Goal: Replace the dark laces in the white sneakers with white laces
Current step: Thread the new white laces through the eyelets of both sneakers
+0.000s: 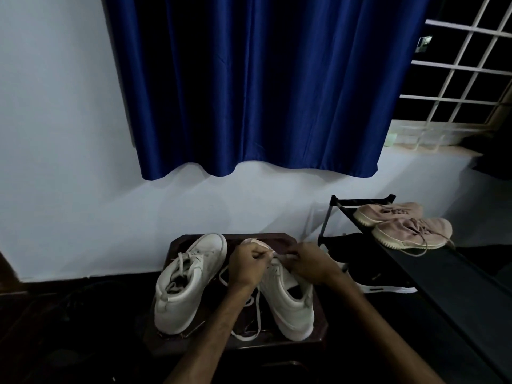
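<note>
**A:** Fingers [259,255] of the left hand [246,268] are curled and pinch the white lace [258,317], yes?

**B:** Yes. The right hand [310,263] pinches it too, thumb and fingers close together. Both hands are over the front of the right sneaker [289,303]

**A:** Where does this sneaker stand?

**B:** On the dark stool [279,241], upright, with the heel toward the person. The white lace hangs down its left side and makes a loop on the stool, between the two sneakers

**A:** And the left sneaker [188,286]?

**B:** Just beside it, also upright, and no hand touches it. A grey lace [181,259] goes through its eyelets. Whether it is tied, one cannot tell

**A:** What is around?

**B:** Behind, a blue curtain [263,84] hangs on the wall. At the right is a black rack [443,273] with two pink shoes [410,231] on top
</note>
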{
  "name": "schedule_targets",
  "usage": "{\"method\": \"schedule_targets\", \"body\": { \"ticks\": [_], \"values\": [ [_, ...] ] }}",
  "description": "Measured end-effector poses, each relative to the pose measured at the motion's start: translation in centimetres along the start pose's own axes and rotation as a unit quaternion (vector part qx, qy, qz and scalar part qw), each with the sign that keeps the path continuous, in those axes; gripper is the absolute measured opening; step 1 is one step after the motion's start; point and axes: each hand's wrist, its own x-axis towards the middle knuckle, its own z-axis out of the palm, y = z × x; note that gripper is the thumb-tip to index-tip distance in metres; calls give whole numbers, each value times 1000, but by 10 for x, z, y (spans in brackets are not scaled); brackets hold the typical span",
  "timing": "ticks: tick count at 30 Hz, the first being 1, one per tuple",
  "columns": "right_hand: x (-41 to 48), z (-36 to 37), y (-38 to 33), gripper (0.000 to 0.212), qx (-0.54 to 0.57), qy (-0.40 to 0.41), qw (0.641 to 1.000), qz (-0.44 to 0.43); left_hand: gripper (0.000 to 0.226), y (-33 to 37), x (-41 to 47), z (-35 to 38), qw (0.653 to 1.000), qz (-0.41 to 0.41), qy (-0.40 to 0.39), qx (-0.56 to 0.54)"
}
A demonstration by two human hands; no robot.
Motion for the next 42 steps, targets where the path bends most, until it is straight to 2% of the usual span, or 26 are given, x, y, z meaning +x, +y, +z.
{"method": "schedule_targets", "body": {
  "ticks": [5,11,17,19,22,25,27,30,35,38,42],
  "values": [
    [-10,13,18,32,133,111,984,50,8,8,0,15,993,27,-6,111],
    [-9,19,20,43,192,128,971,60,16,5,4,21,987,-24,-24,160],
    [-11,21,13,37,165,136,973,81,26,8,0,27,985,-45,18,168],
    [-13,20,7,28,144,140,975,99,26,12,-1,27,983,-38,14,182],
    [-18,21,-2,34,120,150,973,128,17,16,1,27,976,-19,-4,217],
    [-24,23,-12,26,112,160,969,153,21,16,8,26,962,2,-36,271],
    [-27,24,-18,28,110,180,963,167,23,19,9,26,953,18,-35,300],
    [-29,26,-29,31,77,190,961,183,20,15,5,26,961,25,-37,274],
    [-33,24,-36,29,76,169,961,208,9,7,6,25,980,-36,-50,188],
    [-37,22,-44,27,67,150,966,202,5,8,5,26,985,-19,-41,168],
    [-45,35,-64,31,183,123,950,221,8,6,18,13,982,2,-129,140]
  ]
}}
